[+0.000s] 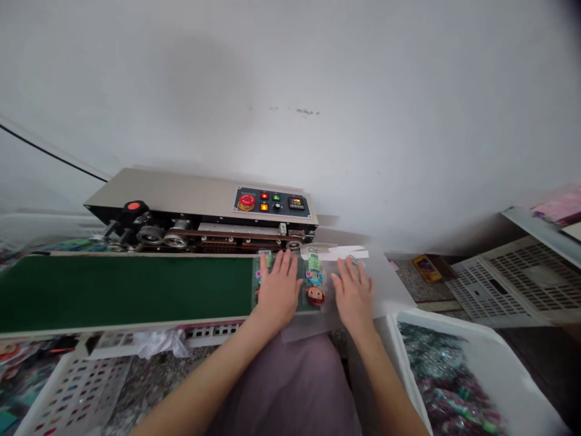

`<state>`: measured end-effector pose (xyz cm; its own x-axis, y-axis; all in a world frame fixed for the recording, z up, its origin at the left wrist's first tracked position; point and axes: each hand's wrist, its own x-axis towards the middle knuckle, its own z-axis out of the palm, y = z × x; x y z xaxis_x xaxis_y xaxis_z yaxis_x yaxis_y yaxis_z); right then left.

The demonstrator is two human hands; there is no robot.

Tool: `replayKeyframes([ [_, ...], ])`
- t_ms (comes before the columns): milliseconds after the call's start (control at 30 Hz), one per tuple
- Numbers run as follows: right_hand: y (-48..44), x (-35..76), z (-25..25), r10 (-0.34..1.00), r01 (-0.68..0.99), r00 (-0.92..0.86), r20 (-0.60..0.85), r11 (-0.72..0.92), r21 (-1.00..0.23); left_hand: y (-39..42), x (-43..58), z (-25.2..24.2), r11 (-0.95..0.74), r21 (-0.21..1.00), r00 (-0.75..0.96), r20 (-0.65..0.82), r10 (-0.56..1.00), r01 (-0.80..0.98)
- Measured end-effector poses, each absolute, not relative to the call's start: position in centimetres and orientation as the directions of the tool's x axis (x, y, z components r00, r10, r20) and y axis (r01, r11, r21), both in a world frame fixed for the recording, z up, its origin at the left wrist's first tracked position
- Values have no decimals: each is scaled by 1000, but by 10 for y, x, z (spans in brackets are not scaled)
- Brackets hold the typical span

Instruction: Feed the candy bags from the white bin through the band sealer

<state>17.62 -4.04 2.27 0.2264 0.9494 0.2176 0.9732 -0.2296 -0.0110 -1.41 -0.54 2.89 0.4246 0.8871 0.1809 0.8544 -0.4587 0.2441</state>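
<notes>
My left hand (278, 292) lies palm down, fingers stretched out, over a clear plastic packet at the right end of the green conveyor belt (136, 290). Between my hands lies a second clear packet (314, 275) with a green-and-blue printed card and a brown cartoon-face figure. On the pale sheet to the right, my right hand (355, 297) rests with fingers spread. Part of another packet shows past its fingertips, mostly hidden. Directly behind the belt stands a band sealer (195, 194), its rollers and brown band just beyond my left fingertips.
The control panel (272, 203) has a red stop button and lit switches. A white bin (499, 357) of wrapped items stands at right, before a grey crate (508, 284). A perforated white basket (77, 393) is at lower left. A wall rises behind the machine.
</notes>
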Motion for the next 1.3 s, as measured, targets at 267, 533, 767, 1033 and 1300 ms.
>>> replayKeyframes([
  [267,-55,202,6,962,966,248,116,-255,51,0,13,11,-686,290,664,187,724,667],
  [533,-33,161,10,993,998,14,118,-7,-62,0,-37,14,-594,224,577,144,804,773],
  [767,-44,169,6,985,997,36,168,-23,-78,-14,-21,37,-597,274,571,177,802,754],
  [1033,-40,159,18,995,997,-35,96,41,-61,-39,-10,16,-659,298,647,154,747,690],
  [1300,-24,106,22,989,968,-96,109,119,-221,-33,-56,14,-576,226,544,193,817,785],
])
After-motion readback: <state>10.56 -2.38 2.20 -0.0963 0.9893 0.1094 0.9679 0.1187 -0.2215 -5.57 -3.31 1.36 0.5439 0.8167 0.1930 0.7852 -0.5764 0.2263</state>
